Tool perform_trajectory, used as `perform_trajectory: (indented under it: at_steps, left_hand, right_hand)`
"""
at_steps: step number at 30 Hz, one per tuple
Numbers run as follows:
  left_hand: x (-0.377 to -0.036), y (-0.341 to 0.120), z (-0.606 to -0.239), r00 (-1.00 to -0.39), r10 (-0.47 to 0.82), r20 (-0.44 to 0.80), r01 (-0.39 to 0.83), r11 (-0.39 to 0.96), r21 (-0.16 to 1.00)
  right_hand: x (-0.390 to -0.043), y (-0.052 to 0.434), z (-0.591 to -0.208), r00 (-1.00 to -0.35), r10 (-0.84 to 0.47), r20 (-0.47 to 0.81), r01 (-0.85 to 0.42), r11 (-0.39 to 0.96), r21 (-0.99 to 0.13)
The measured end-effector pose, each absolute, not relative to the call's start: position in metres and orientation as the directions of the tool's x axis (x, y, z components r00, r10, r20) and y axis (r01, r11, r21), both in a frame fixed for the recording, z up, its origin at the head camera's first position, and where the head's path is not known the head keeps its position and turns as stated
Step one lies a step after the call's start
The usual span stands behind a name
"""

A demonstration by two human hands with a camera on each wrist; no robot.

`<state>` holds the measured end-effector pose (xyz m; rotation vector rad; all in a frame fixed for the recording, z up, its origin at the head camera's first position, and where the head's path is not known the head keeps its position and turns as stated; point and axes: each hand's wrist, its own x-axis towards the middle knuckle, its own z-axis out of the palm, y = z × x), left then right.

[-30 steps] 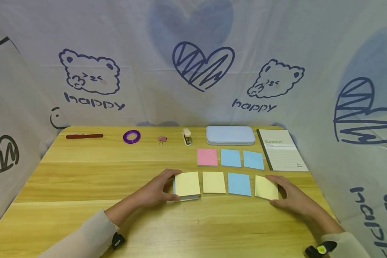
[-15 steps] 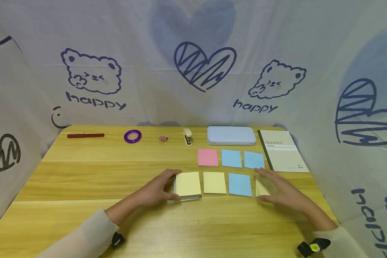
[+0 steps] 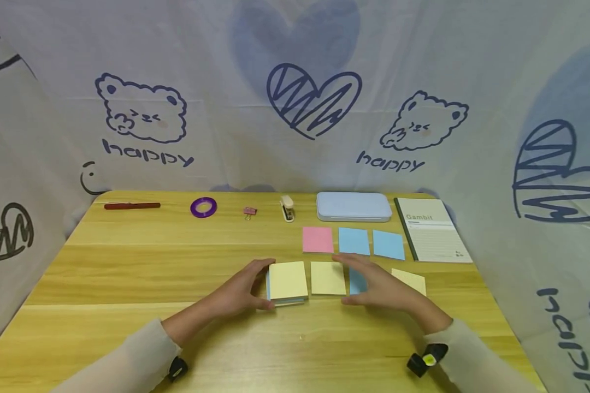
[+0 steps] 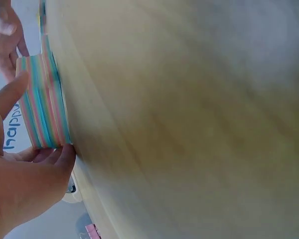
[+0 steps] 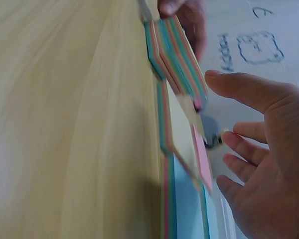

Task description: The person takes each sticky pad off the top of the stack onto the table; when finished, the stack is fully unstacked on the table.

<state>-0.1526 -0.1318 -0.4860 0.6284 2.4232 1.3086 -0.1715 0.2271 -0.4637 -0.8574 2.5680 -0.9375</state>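
Left hand: my left hand (image 3: 236, 292) grips the sticky-note pad (image 3: 287, 281) by its left edge, thumb in front, fingers curled round the far corner; wrist view shows the pad's striped multicolour edge (image 4: 42, 102).
Right hand: my right hand (image 3: 381, 286) hangs released, fingers straight and spread, over the blue note (image 3: 356, 281); I cannot tell whether it touches.
Between hands: one yellow note (image 3: 328, 278) lies flat.
Right of right hand: another yellow note (image 3: 409, 280).
Beyond right hand: pink note (image 3: 317, 239), two blue notes (image 3: 371, 242), tin case (image 3: 353, 206), notebook (image 3: 432, 237).
Beyond left hand: stapler (image 3: 287, 208), binder clip (image 3: 249, 212), purple tape roll (image 3: 204, 207), red pen (image 3: 131, 206).
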Motion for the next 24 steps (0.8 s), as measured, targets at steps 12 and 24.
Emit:
perform_trajectory:
  at_steps: [12, 24]
  left_hand:
    - [-0.152, -0.129, -0.485, -0.864, 0.501, -0.053, 0.26, 0.533, 0.805]
    - [-0.154, -0.13, -0.484, -0.858, 0.51, -0.066, 0.278, 0.568, 0.774]
  right_hand:
    - [-0.183, 0.157, -0.473, -0.707, -0.704, -0.065, -0.489, 0.553, -0.675]
    - [-0.182, 0.134, -0.476, -0.711, -0.702, -0.041, -0.503, 0.548, -0.669]
